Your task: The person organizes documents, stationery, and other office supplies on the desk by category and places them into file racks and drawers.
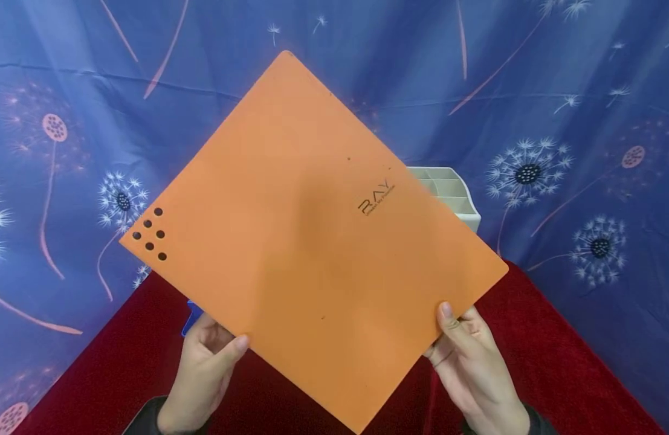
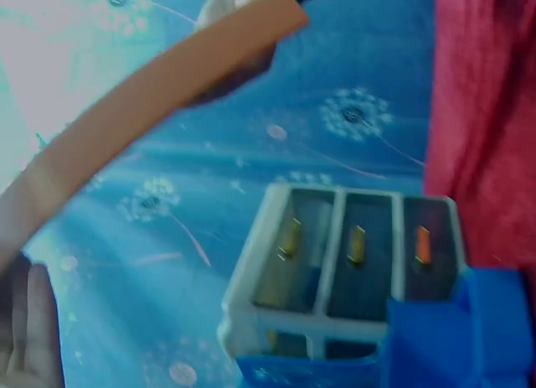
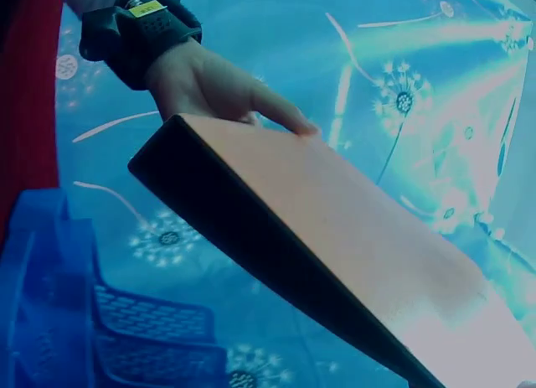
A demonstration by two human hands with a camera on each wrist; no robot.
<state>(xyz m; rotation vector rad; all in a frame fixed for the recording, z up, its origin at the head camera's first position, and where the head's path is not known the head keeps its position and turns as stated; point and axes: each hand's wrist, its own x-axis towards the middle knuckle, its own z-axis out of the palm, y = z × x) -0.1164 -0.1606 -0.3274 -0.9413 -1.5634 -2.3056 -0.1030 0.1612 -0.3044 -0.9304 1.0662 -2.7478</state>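
Observation:
Both hands hold up a large orange rectangular board, tilted so that one corner points down. It bears a dark "RAY" print and several dark round spots at its left corner. My left hand grips the lower left edge, its thumb on the face and the other fingers behind. At the lower right edge my right hand pinches the board the same way. The right wrist view shows the board's dark underside and my left hand at its far edge.
Behind the board stands a white compartment organizer, partly hidden. Blue plastic holders with perforated panels stand below the board. A dark red cloth covers the table. A blue dandelion-print curtain hangs around it.

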